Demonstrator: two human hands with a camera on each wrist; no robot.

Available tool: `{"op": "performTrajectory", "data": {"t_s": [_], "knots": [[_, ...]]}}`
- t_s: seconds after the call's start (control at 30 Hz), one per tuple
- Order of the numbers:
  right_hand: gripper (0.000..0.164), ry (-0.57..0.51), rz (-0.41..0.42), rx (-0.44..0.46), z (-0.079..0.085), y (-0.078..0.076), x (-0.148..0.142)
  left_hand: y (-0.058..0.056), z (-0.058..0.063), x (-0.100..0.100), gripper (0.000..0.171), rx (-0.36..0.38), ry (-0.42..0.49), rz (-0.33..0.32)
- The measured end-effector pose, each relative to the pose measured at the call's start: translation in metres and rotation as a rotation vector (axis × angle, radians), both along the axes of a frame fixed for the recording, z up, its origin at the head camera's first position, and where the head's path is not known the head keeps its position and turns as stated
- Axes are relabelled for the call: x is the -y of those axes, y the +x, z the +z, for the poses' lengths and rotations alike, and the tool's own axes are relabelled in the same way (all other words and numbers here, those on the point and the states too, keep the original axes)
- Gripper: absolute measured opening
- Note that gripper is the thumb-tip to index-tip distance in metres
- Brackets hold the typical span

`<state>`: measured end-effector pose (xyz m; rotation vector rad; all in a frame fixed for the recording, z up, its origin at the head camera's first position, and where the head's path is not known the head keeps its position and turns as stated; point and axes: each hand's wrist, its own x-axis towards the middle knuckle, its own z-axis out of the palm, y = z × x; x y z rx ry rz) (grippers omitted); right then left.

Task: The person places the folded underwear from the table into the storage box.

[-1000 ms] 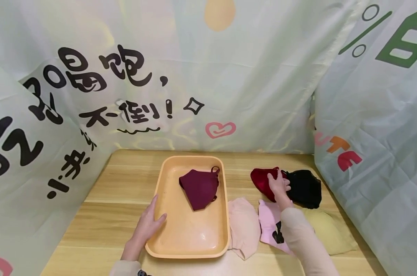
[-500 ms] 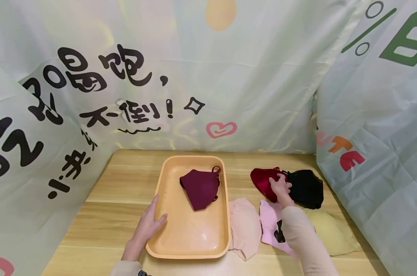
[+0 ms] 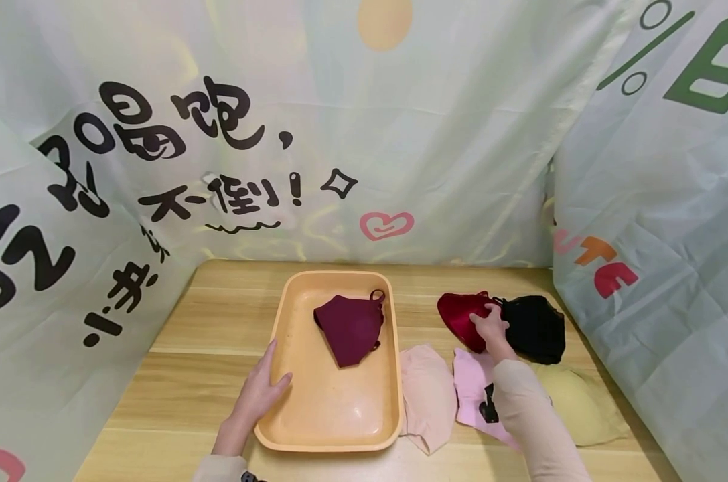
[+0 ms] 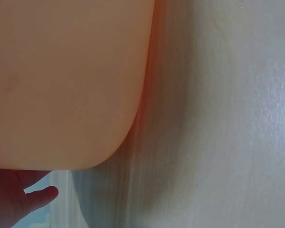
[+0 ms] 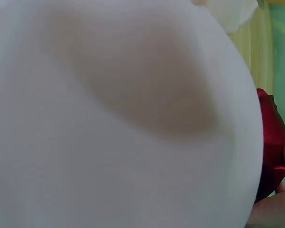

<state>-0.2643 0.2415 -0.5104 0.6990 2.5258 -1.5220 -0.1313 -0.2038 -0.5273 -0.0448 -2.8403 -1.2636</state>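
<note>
With the thumb inside and the fingers along the outer wall, my left hand (image 3: 260, 389) holds the left rim of an orange tray (image 3: 324, 412). A folded maroon bra (image 3: 351, 328) with a thin strap lies inside that tray. My right hand (image 3: 490, 325) is at a shiny red folded bra (image 3: 457, 313) on the table; in the right wrist view its fingers (image 5: 275, 209) pinch the red fabric (image 5: 271, 130). Right beside it lies a black folded bra (image 3: 534, 329). The left wrist view shows the tray's outer wall (image 4: 61, 85) and my thumb (image 4: 42, 195).
Nearer the front lie a pale pink bra (image 3: 428, 395), a lilac one (image 3: 471, 388) with a black bow, partly under my right sleeve (image 3: 535, 415), and a yellow one (image 3: 580, 405). Printed cloth (image 3: 460, 147) surrounds the wooden table (image 3: 177, 395). Something white and blurred fills most of the right wrist view.
My right hand has settled slightly lower on the red bra, its fingers drawn a little closer. The left hand, the tray and the maroon bra stay practically in place.
</note>
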Motion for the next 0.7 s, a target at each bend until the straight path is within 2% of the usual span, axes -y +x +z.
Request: {"op": "performTrajectory", "data": {"t_s": [0.23,0.5,0.7], "knots": [[0.058,0.014,0.016,-0.002,0.002,0.003,0.001,0.000,-0.001,0.000,0.078,-0.005,-0.006,-0.004],[0.059,0.088,0.065,-0.034,0.008,0.019,0.007,0.000,-0.001,0.000,0.074,-0.041,-0.029,-0.008],[0.059,0.149,0.111,-0.050,0.012,0.032,0.015,0.000,0.000,0.000,0.074,-0.038,-0.032,-0.012]]}}
